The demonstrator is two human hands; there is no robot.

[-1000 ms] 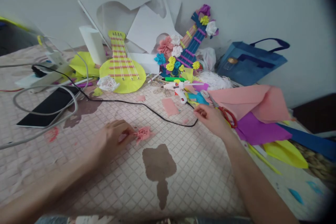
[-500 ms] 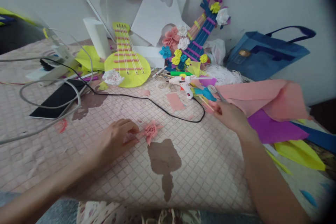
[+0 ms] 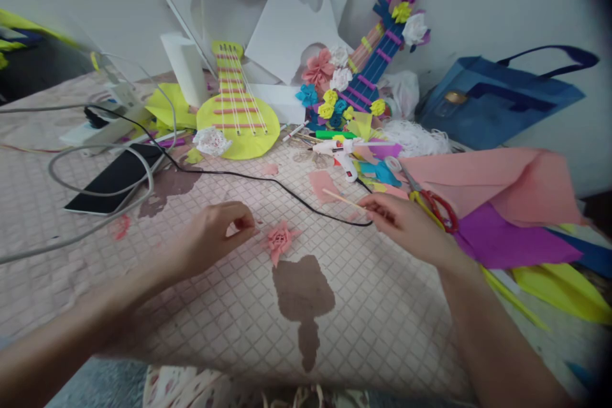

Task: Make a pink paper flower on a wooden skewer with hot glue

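My right hand pinches a thin wooden stick, its free end pointing left over a pink paper piece. Fingertips together, my left hand is held just left of a pink paper flower; a tiny pinkish bit shows at the fingertips, too small to name. The flower lies face up on the quilted table cover, apart from both hands. Behind the stick rests a white glue gun. Red-and-yellow scissors lie beyond my right wrist.
A black cord crosses the table between the hands and the yellow paper guitar. A flower-covered blue guitar leans at the back. Pink paper sheets and a blue bag are right; a black phone-like slab lies left.
My right hand has moved left with the stick, away from the scissors, which now show more. My left hand's fingers have drawn into a tighter pinch. The view has shifted slightly.
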